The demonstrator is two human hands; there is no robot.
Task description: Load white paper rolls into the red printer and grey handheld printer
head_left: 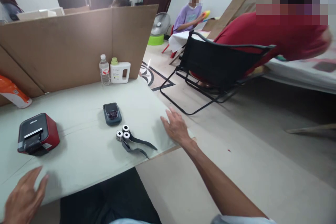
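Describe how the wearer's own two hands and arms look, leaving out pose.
Both hands are bare: no gloves, rings or watch visible. The right hand leads to a bare forearm with a light bluish sleeve edge near the elbow. The left hand shows only to the wrist.

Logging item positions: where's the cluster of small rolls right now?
Head view: the small rolls lie mid-table, just below the dark handheld device, left of the right hand.

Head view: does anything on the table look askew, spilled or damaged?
Nothing spilled or broken. The three small rolls lie loose, dark tape trailing toward the table edge. An orange packet lies tipped over at far left. Both bottles stand upright.
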